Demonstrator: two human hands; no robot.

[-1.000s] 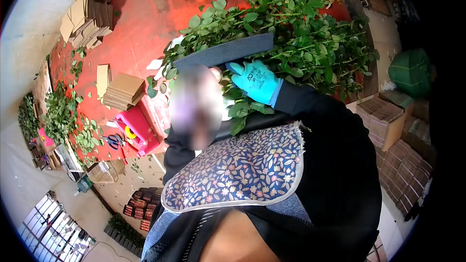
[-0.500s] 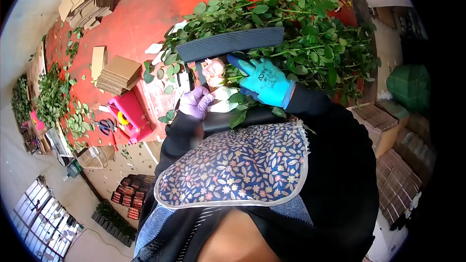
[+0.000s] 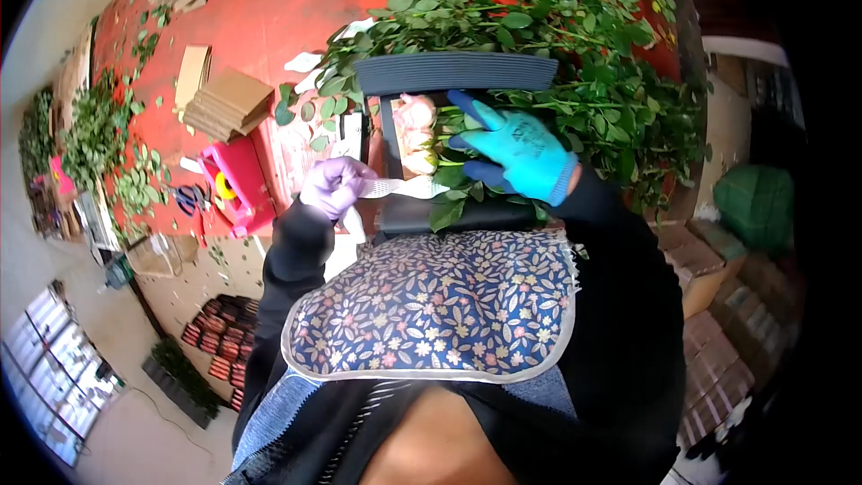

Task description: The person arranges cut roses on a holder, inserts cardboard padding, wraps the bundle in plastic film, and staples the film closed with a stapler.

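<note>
My left hand (image 3: pixel 336 187), in a thin purple glove, is closed on one end of a white mesh sleeve (image 3: pixel 409 188). The sleeve stretches right, over the lowest flower head. Pale pink and cream roses (image 3: pixel 417 130) lie in a dark holder, below a ribbed grey-blue strip (image 3: pixel 456 73). My right hand (image 3: pixel 516 151), in a turquoise glove with dark blue fingertips, is spread over the stems just right of the blooms. Its fingers are apart; whether the palm presses on stems is hidden.
Leafy rose stems (image 3: pixel 611 81) cover the right of the red table (image 3: pixel 296 0). At the left are cardboard pieces (image 3: pixel 226 103), a pink container (image 3: pixel 238 189) and scissors (image 3: pixel 190 200). Boxes (image 3: pixel 691 260) and a green bundle (image 3: pixel 754 202) stand right of the table.
My left hand, blurred at first, has moved left from the roses, drawing out the white mesh. My right hand has opened wider over the stems. The view has shifted.
</note>
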